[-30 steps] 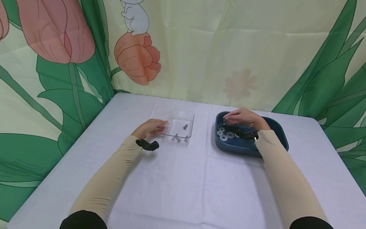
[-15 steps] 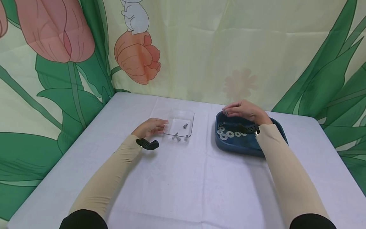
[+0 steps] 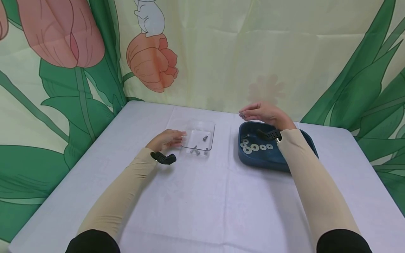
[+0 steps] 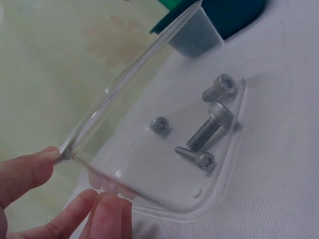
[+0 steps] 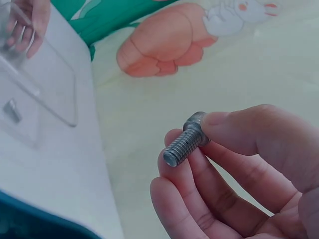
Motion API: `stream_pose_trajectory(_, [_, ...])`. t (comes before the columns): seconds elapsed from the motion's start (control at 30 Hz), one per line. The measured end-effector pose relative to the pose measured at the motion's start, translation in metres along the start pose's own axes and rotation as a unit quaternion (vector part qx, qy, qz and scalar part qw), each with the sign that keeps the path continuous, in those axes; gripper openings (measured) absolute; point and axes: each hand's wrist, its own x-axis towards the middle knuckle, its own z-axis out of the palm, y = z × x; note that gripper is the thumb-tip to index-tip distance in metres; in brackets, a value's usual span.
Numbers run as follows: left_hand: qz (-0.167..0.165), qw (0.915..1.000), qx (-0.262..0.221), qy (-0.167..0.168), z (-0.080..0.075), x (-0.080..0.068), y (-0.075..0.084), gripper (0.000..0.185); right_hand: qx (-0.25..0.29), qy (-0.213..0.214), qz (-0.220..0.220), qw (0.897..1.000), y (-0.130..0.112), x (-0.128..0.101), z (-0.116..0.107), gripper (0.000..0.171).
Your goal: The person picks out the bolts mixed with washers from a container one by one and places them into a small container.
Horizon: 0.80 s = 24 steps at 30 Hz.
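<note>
**Bolt held above blue tray; clear tray steadied at its left edge**

Your right hand (image 3: 265, 114) is raised above the far left corner of the blue tray (image 3: 303, 140), touching nothing on the counter (image 3: 202, 203). The right wrist view shows thumb and fingers (image 5: 199, 169) pinching a short threaded bolt (image 5: 183, 144) by its head, threaded end pointing outward. In the head view the bolt shows only as a small dark tip at your fingertips.

Your left hand (image 3: 166, 140) rests on the counter at the left edge of the clear tray (image 3: 209, 124). The left wrist view shows the thumb on the rim and the fingers (image 4: 104, 214) against the outside of the wall, so the hand grips that edge lightly.

Contents of the clear tray: four bolts (image 4: 212, 127). Three lie close together near one corner, and one sits apart toward the middle.

Contents of the blue tray: a row of flat washers (image 3: 254, 147) along the floor near its left wall, and one small dark fastener beside them, too small to identify.

The two trays stand side by side, apart, on the white-covered counter. A tulip-print cloth (image 3: 152, 63) hangs behind.
</note>
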Motion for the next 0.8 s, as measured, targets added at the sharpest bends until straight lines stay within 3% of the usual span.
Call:
stream_pose_trajectory(0.13, [-0.003,1.0000,-0.003,0.001,0.000,-0.001,0.001,0.051,-0.014,0.003,-0.015,1.000,-0.012,0.005,0.004,0.029])
stream_pose_trajectory(0.37, [-0.003,1.0000,-0.002,0.002,0.000,0.000,0.001,0.050,0.025,0.008,-0.033,0.999,-0.031,0.015,0.015,0.028])
stream_pose_trajectory(0.53, [-0.005,0.9999,-0.009,0.005,0.001,0.001,0.000,0.047,0.000,0.017,-0.020,1.000,-0.040,0.019,0.023,0.037])
stream_pose_trajectory(0.8, [-0.002,0.9999,-0.012,-0.002,0.001,0.000,0.000,0.050,-0.044,0.023,-0.009,0.999,-0.050,0.028,0.036,0.037])
